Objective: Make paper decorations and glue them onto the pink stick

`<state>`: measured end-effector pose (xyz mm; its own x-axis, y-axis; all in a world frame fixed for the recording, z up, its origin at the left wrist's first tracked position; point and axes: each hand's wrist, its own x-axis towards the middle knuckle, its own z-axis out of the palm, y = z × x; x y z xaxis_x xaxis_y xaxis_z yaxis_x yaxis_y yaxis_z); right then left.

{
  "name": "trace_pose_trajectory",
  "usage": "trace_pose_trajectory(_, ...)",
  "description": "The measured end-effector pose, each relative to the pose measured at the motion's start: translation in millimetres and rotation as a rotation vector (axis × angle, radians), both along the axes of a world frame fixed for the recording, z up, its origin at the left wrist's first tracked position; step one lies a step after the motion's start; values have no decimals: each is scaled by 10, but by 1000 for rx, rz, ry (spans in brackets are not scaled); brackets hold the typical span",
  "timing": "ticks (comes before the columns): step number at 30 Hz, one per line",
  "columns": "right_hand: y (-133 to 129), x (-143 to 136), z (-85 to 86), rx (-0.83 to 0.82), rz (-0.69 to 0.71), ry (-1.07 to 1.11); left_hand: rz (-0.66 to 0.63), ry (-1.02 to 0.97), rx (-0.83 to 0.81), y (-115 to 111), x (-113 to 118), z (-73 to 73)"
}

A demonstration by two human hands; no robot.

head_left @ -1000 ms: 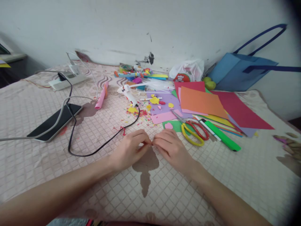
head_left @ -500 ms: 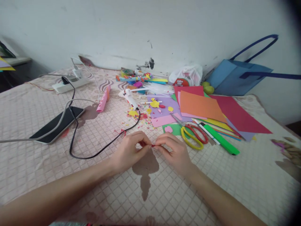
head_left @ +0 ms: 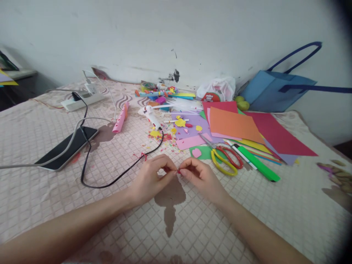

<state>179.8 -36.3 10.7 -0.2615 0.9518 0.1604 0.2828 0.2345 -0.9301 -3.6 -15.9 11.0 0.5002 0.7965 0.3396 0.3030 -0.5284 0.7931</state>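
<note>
Between my fingertips, near the middle of the view, is a tiny red piece. My left hand pinches it from the left and my right hand pinches it from the right, with the fingertips nearly touching. What the piece is cannot be made out. Scissors with yellow and red handles lie just beyond my right hand, beside a pink cut-out on green paper. A white glue gun lies farther back, near small colored scraps.
A black phone, cables and a white power strip lie on the left. Colored sheets and a green cutter are at the right. A blue bag stands by the wall, near a rolled pink piece farther left.
My right fingers have curled and shifted slightly around the small red piece. My left hand stays almost still.
</note>
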Motion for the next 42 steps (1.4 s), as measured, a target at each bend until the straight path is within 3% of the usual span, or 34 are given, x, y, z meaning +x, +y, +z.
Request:
trace_pose_trajectory(5, 3, 0, -23, -31, -35, -1, 19, -7, -10, 6, 1, 2)
trace_pose_trajectory(12, -45, -44, -29, 143, -120, -99, 11, -16, 14, -7, 16, 0)
trace_pose_trajectory(19, -95, -49, 6, 310, -115, -168, 7, -16, -139, -1, 6, 25)
trace_pose_trajectory(27, -98, -85, -14, 120, -135, -30, 33, -30, -201, 6, 4, 21)
trace_pose_trajectory(31, -94, -95, -25, 73, -147, -8, 32, -17, -148, -9, 12, 7)
trace_pose_trajectory(42, -110, -86, -10, 198, -159, -124, 55, -8, 136, -44, 32, -19)
